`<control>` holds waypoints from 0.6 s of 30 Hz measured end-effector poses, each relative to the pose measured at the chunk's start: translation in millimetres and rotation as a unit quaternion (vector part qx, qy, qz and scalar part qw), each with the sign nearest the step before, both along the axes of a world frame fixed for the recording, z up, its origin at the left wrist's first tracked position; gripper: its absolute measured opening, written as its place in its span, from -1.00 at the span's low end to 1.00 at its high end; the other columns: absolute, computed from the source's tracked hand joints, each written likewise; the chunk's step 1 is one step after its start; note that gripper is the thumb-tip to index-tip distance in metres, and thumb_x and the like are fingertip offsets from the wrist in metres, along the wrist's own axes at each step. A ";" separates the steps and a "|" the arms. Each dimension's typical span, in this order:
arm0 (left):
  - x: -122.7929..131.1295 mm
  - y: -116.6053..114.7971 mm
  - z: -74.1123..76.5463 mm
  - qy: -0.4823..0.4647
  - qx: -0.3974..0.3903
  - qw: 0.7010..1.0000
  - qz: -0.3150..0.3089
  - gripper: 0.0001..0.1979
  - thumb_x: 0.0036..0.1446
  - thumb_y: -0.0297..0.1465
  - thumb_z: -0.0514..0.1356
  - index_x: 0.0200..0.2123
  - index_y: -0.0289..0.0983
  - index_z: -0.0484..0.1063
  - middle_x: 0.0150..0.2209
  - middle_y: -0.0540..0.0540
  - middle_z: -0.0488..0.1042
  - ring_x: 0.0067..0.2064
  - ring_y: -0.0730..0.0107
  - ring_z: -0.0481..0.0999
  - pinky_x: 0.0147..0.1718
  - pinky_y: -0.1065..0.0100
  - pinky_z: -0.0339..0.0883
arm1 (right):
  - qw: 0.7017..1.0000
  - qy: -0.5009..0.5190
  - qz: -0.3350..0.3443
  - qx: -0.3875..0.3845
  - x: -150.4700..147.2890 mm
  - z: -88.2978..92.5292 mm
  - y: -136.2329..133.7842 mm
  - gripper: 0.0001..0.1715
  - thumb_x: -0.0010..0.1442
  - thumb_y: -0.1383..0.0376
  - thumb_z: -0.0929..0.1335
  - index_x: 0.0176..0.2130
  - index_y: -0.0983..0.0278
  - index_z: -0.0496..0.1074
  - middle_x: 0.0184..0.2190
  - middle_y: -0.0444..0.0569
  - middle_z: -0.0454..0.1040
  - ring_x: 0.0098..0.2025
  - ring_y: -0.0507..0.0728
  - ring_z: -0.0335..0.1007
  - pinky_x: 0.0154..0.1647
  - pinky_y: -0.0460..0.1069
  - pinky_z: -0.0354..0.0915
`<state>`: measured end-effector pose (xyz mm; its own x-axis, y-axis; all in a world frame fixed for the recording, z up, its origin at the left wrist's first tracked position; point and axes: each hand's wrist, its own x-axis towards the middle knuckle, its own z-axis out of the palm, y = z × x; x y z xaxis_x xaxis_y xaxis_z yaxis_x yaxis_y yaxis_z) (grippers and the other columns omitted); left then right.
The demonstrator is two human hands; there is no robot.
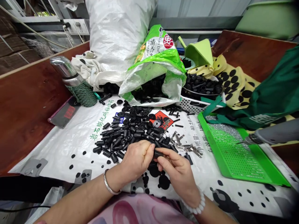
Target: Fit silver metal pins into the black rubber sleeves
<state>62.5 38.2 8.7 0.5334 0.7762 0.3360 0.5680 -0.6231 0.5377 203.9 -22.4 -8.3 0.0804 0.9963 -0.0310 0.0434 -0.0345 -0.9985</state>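
Between the fingers of my right hand (176, 169) is a short black plastic cylinder (158, 153). My left hand (137, 157) is curled into a fist against the cylinder's left end; what its fingers close on is hidden. Just beyond both hands spreads a pile of black plastic parts (133, 127), with cylinders and toothed discs among them. Several small metal strips (187, 147) lie to the right of the pile, near my right hand.
A green tray (235, 161) of small shiny pieces stands at right, with a grey electric screwdriver (271, 133) over it. Behind the pile are an open green-and-white bag (158, 62) and a white basket (193, 105). A flask (74, 84) and a phone (64, 112) sit at left.
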 end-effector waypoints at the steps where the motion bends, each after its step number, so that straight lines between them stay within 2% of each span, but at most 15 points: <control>1: 0.9 -0.8 0.0 -0.012 -0.035 0.999 0.010 -0.66 0.24 -0.41 -0.14 -0.61 -0.25 0.07 -0.62 0.07 0.13 -0.58 0.52 0.11 -0.55 0.42 0.00 | 0.999 -0.034 -0.006 0.023 0.2 -0.5 -1.0 -0.75 0.13 0.27 0.31 -0.15 0.27 0.41 -0.58 -0.15 0.39 -0.54 -0.01 0.32 -0.51 -0.10 0.29; 6: 2.4 -3.4 2.7 -0.045 -0.161 0.985 0.042 -0.64 0.24 -0.34 -0.15 -0.62 -0.26 0.03 -0.63 0.08 0.09 -0.57 0.54 0.09 -0.55 0.43 -0.02 | 0.978 -0.156 -0.010 0.142 0.5 -2.6 -0.6 -0.75 0.14 0.34 0.30 -0.13 0.27 0.41 -0.44 -0.07 0.43 -0.47 0.02 0.38 -0.47 -0.08 0.35; 10: 2.0 -5.0 5.8 -0.041 -0.176 0.981 0.068 -0.64 0.23 -0.33 -0.15 -0.62 -0.26 0.02 -0.63 0.08 0.07 -0.56 0.53 0.08 -0.54 0.41 -0.05 | 0.946 -0.227 -0.016 0.232 0.6 -0.3 5.1 -0.74 0.12 0.40 0.31 -0.13 0.29 0.40 -0.39 -0.04 0.47 -0.41 0.05 0.42 -0.38 -0.06 0.39; 14: 1.2 -6.8 5.4 -0.043 -0.183 0.979 0.078 -0.64 0.23 -0.32 -0.15 -0.62 -0.25 0.01 -0.63 0.08 0.07 -0.56 0.52 0.07 -0.54 0.40 -0.06 | 0.888 -0.314 -0.010 0.337 0.5 2.1 7.5 -0.71 0.11 0.47 0.31 -0.12 0.31 0.37 -0.28 0.06 0.51 -0.23 0.12 0.44 -0.22 0.00 0.39; 18: 0.2 -7.6 3.3 -0.066 -0.233 0.967 0.083 -0.61 0.22 -0.27 -0.16 -0.63 -0.25 0.00 -0.64 0.09 0.03 -0.57 0.53 0.04 -0.55 0.40 -0.07 | 0.828 -0.396 0.006 0.397 -0.1 3.1 5.6 -0.69 0.12 0.49 0.29 -0.09 0.36 0.35 -0.31 0.12 0.52 -0.27 0.15 0.45 -0.27 0.05 0.40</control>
